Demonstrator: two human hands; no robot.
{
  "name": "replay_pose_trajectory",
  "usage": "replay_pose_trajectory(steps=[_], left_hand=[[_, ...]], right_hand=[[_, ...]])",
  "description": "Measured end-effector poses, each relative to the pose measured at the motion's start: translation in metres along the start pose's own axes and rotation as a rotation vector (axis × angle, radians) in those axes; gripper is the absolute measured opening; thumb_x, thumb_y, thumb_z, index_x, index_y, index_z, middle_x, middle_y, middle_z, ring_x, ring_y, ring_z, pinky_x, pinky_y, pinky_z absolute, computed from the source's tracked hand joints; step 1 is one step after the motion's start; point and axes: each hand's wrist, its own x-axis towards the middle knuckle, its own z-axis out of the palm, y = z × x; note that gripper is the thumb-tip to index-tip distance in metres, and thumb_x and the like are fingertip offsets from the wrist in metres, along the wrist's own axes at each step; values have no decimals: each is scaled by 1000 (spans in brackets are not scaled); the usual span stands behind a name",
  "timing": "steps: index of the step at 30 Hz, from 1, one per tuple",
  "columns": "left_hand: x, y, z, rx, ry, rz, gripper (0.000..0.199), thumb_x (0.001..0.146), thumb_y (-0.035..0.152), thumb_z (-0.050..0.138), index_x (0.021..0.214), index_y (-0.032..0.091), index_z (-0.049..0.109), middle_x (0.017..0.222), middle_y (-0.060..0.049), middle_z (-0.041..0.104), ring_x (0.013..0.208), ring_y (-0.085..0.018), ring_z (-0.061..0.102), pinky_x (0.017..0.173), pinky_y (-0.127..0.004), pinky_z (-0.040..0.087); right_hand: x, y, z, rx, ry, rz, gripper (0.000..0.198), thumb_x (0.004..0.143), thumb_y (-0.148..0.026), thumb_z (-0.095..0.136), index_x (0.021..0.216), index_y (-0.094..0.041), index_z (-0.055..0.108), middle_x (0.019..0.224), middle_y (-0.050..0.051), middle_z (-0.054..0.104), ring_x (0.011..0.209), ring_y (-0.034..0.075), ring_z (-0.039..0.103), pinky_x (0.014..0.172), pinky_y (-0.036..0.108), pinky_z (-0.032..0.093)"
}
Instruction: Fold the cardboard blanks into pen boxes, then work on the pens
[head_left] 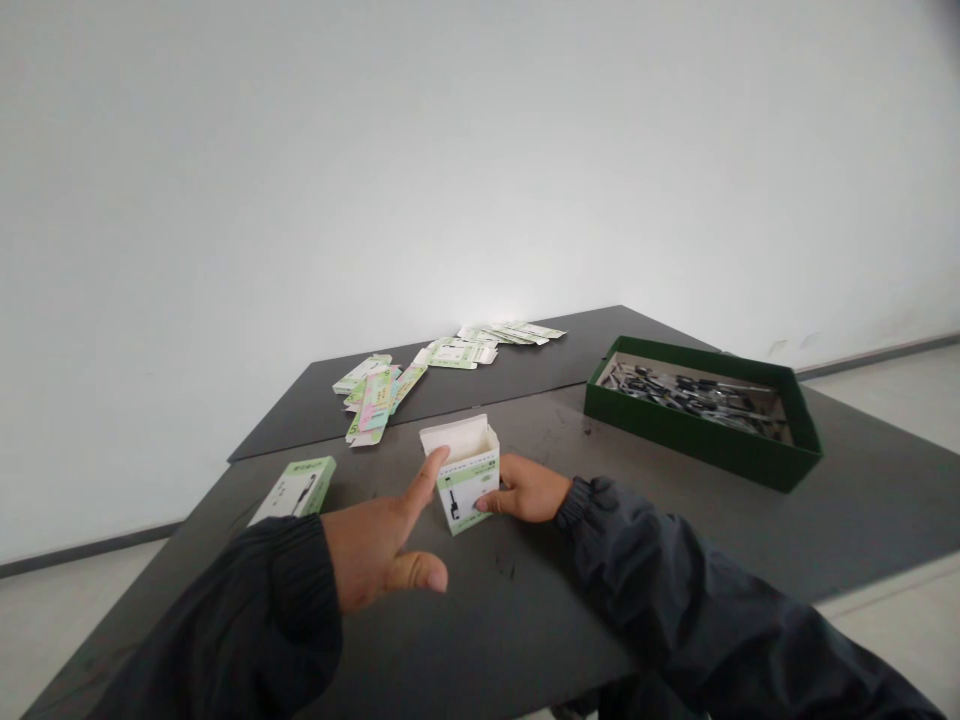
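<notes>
A small white and green carton (pixel 466 490) stands upright on the dark table, its top flaps raised and its white inside showing. My right hand (pixel 529 488) grips the carton's right side, thumb on the printed front, the other fingers hidden behind it. Just left of the carton is my left hand (pixel 386 548), thumb and index finger spread apart with nothing between them. Its index fingertip overlaps the carton's upper left edge; I cannot tell whether they touch. A closed carton (pixel 296 488) of the same print lies beyond my left sleeve, partly covered by it.
On the right, a green tray (pixel 694 438) holds many small metal and black pieces. Flattened cartons (pixel 454 352) and more flat cartons (pixel 514 333) lie along the back. Colourful printed strips (pixel 377 398) are piled at the back left. A white wall (pixel 465 160) rises behind the table (pixel 540 600).
</notes>
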Motion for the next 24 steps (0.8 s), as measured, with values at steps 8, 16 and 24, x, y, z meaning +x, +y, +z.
replay_pose_trajectory(steps=[8, 16, 24], left_hand=[[-2, 1, -2, 96, 8, -24, 103, 64, 71, 35, 129, 13, -20, 118, -22, 44, 105, -28, 45, 83, -38, 32], [3, -4, -4, 88, -5, -17, 99, 68, 67, 38, 129, 15, -20, 116, -20, 47, 106, -27, 44, 82, -38, 33], [3, -6, -2, 96, 1, -32, 97, 69, 66, 37, 129, 15, -20, 114, -20, 49, 106, -26, 43, 81, -37, 33]], right_hand=[[6, -31, 6, -17, 388, -175, 60, 76, -22, 50, 126, -15, 18, 121, 11, 38, 107, 19, 41, 90, 33, 33], [-1, -20, 17, -110, 800, -161, 41, 74, -24, 51, 109, -19, 31, 108, 11, 41, 88, 17, 50, 78, 33, 42], [-1, -32, 10, -267, 673, -196, 30, 78, -25, 46, 107, -19, 43, 102, 9, 50, 90, 17, 49, 79, 31, 41]])
